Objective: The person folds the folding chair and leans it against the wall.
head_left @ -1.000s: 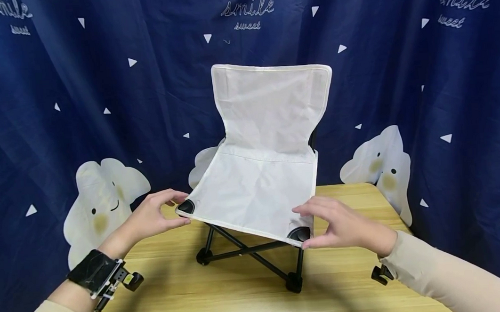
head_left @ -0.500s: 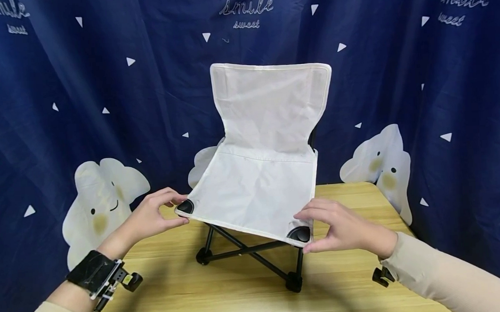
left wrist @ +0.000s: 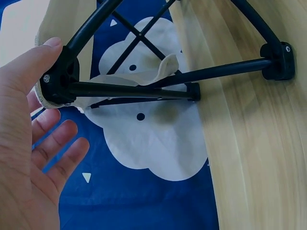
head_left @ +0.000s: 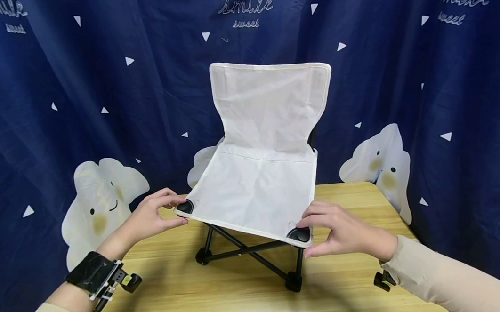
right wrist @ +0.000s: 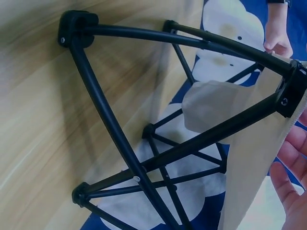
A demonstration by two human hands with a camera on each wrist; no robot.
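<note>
A white fabric folding chair (head_left: pixel 258 188) with black tube legs stands unfolded on the wooden table, its backrest upright at the rear. My left hand (head_left: pixel 153 215) pinches the seat's front left corner, thumb and fingers on either side of the black corner joint (left wrist: pixel 60 79). At the front right corner, my right hand (head_left: pixel 338 229) has its fingertips on the black corner patch (head_left: pixel 298 235) and its thumb just below the edge. In the right wrist view, the fingers (right wrist: pixel 288 184) lie beside the fabric; the thumb is hidden there.
The chair stands on a wooden table (head_left: pixel 224 303). A dark blue curtain (head_left: pixel 153 85) with white clouds, triangles and lettering hangs behind it. Crossed black tubes (right wrist: pixel 139 177) fill the space under the seat. Black devices are strapped near both wrists.
My right hand has slid slightly down and toward the front right corner, and its fingertips now reach the black patch. The left hand and the chair have stayed nearly still.
</note>
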